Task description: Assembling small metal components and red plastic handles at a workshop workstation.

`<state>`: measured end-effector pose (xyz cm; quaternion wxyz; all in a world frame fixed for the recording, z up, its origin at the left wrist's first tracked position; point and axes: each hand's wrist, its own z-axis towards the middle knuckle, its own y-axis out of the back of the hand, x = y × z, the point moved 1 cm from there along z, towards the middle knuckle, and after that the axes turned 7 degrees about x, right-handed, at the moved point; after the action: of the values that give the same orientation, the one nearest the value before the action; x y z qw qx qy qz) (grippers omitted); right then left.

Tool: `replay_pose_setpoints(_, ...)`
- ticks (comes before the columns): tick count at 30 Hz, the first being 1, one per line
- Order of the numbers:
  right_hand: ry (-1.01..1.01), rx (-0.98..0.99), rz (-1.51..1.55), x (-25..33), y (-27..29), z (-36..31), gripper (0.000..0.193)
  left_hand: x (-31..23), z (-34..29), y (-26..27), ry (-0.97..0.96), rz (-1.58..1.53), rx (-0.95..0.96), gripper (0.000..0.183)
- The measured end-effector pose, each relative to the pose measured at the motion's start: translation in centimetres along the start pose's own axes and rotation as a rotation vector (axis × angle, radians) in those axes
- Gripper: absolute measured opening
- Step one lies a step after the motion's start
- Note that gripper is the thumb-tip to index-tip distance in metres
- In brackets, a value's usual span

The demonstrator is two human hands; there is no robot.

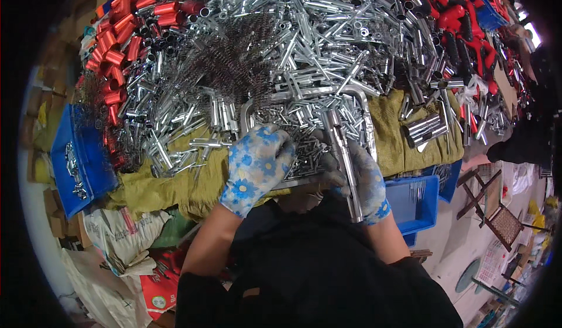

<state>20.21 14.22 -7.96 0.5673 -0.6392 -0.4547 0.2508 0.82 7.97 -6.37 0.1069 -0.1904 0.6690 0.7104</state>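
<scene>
Grip of the right hand (pixel 367 181), head view: gloved fingers closed about a chrome tube (pixel 346 165), which runs between thumb and palm, its ends projecting beyond the hand. The left hand (pixel 259 161) curls beside a metal tray (pixel 371 135); its contents cannot be told.

the cloth (pixel 398 135) and pile (pixel 298 29) hide the tabletop; the frame's top cuts off the pile. whether the left hand (pixel 259 161) grips anything cannot be told; it covers the near left corner of the tray (pixel 370 123). the bits (pixel 349 116) inside are too small to tell apart. the tube (pixel 344 161) hides part of the right hand (pixel 367 181).
</scene>
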Motion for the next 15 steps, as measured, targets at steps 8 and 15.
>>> replay_pose_setpoints(8, -0.115, 0.048, -0.033, -0.5, 0.2, 0.3, 0.055, 0.1, 0.3, 1.0, 0.058, -0.124, -0.097, 0.017)
replay_pose_setpoints(15, -0.06, -0.231, -0.114, -0.7, -0.7, 0.2, 0.053, -2.2, 0.1, 0.8, 0.124, -1.023, 0.033, 0.012)
